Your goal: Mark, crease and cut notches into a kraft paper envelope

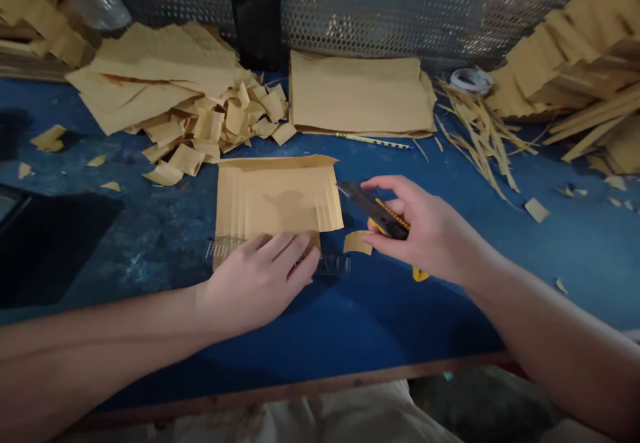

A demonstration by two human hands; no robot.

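Observation:
A brown paper sheet [277,193] with folded, creased sides lies in front of me on the blue table. Across its near part runs a clear plastic ruler [336,265]. My left hand [265,273] presses down on this ruler with bent fingers, hiding its middle. My right hand [417,229] grips a black and yellow box cutter [383,215], its tip pointing left by the sheet's right edge. Under the lower fingertip of that hand is a small cut paper piece [357,242]; whether it is pinched or just touched I cannot tell.
Paper scraps [220,123] are heaped at the back left, before loose brown sheets [165,63]. A paper stack [360,93] and a patterned pen [375,141] lie behind. Paper strips [480,129] and a tape roll [471,81] are at right. A dark object [15,206] sits left.

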